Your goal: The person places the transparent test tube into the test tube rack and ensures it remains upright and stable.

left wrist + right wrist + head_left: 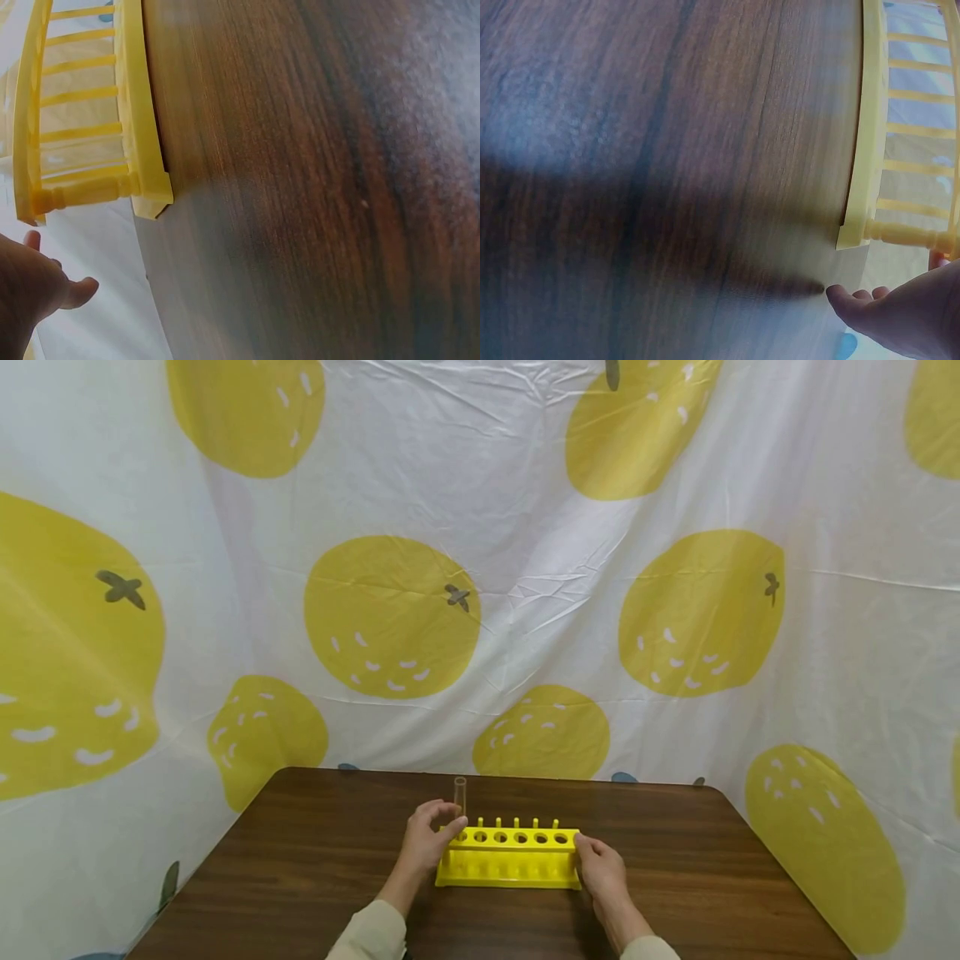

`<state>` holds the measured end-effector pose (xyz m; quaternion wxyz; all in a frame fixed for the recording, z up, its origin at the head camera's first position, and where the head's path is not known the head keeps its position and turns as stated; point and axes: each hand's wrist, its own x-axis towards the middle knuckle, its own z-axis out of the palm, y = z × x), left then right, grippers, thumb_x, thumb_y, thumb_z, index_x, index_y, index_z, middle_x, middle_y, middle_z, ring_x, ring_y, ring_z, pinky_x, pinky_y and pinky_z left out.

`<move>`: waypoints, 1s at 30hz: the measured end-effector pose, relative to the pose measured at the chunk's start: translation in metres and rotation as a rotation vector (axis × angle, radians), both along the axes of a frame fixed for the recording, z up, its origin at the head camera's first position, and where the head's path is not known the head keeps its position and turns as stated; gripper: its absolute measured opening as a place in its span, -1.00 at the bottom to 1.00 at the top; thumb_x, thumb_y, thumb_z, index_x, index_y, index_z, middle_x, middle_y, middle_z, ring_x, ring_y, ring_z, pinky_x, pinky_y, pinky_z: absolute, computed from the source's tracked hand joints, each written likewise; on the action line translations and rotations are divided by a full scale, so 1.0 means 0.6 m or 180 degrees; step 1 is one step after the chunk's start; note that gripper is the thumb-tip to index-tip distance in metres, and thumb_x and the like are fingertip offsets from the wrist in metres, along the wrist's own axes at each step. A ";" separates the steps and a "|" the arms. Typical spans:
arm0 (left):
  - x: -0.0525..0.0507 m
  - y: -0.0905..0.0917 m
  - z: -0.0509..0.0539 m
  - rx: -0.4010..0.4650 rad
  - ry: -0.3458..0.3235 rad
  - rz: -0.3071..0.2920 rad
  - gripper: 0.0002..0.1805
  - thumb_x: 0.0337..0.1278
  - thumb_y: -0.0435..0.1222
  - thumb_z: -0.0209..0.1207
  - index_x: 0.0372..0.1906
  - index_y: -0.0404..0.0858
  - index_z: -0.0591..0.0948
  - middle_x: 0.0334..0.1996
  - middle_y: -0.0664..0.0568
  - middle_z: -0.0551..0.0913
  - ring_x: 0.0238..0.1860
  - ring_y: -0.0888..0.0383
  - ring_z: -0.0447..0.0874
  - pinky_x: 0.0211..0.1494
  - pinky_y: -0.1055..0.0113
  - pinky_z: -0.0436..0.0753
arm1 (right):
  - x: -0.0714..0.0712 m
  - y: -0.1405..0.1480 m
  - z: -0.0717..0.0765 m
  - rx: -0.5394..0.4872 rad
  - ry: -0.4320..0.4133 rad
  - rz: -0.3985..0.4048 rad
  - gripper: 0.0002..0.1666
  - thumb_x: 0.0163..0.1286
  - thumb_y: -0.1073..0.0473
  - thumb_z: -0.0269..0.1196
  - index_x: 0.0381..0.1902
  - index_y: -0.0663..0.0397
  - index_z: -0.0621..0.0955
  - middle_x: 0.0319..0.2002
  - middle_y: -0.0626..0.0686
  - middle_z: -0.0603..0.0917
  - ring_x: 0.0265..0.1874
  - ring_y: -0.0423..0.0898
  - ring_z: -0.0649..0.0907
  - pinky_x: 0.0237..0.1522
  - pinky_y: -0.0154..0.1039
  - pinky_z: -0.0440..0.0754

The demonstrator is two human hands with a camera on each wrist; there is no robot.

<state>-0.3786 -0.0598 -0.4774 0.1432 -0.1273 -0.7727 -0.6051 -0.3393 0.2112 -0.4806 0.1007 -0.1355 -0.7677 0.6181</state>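
Note:
A yellow test tube rack point(510, 883) stands on the brown table, with a row of holes along its top and pegs behind them. At its left end a clear test tube point(461, 789) stands upright, its lower part passing behind the thumb into the end hole. My left hand point(429, 837) pinches the tube just above the rack between thumb and fingers. In the left wrist view the left hand point(37, 285) shows below the rack's end, its upper fingers cut off. My right hand point(602, 866) grips the rack's right end, thumb at the top plate.
The dark wood-grain table point(315, 860) extends around the rack on all sides. A white cloth point(525, 527) printed with yellow fruit hangs behind the table and along both sides.

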 end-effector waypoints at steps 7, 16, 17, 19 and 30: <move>-0.001 0.001 -0.001 0.0021 0.0053 -0.0033 -0.73 0.21 -0.32 0.33 -0.10 -0.44 0.67 0.20 -0.44 0.42 0.27 -0.35 0.32 0.30 -0.23 0.35 | -0.001 0.000 0.001 0.0026 -0.0004 0.0003 -0.34 0.60 -0.01 -0.02 0.27 0.56 0.41 0.31 0.52 0.34 0.32 0.43 0.31 0.33 0.27 0.24; -0.003 -0.001 0.002 0.0040 -0.0086 0.0025 -0.71 0.18 -0.34 0.34 -0.04 -0.40 0.66 0.20 -0.33 0.45 0.28 -0.31 0.34 0.31 -0.24 0.33 | -0.003 0.005 0.000 -0.0052 -0.0068 0.0042 -0.30 0.58 -0.04 0.00 0.28 0.58 0.38 0.32 0.53 0.30 0.34 0.44 0.27 0.36 0.27 0.19; -0.003 -0.002 0.003 0.0063 -0.0127 0.0033 -0.70 0.18 -0.33 0.33 -0.03 -0.39 0.66 0.21 -0.32 0.45 0.29 -0.31 0.32 0.32 -0.25 0.29 | -0.003 0.006 0.001 -0.0062 -0.0066 0.0049 -0.29 0.58 -0.04 0.00 0.28 0.58 0.38 0.32 0.53 0.30 0.34 0.44 0.26 0.36 0.26 0.18; -0.003 -0.003 0.005 0.0119 -0.0193 0.0033 -0.68 0.20 -0.30 0.32 0.00 -0.38 0.65 0.24 -0.31 0.43 0.31 -0.31 0.30 0.35 -0.27 0.23 | -0.003 0.007 0.002 -0.0081 -0.0085 0.0063 -0.27 0.58 -0.05 0.00 0.29 0.59 0.36 0.33 0.53 0.29 0.35 0.44 0.25 0.37 0.26 0.17; -0.007 -0.028 0.016 -0.0058 -0.0298 0.0179 -0.64 0.32 -0.21 0.23 0.08 -0.36 0.63 0.28 -0.31 0.39 0.36 -0.32 0.20 0.35 -0.31 0.20 | -0.004 0.024 0.003 -0.0064 -0.0277 0.0143 -0.04 0.56 -0.26 -0.10 0.36 0.63 0.22 0.37 0.56 0.19 0.38 0.46 0.16 0.38 0.29 0.09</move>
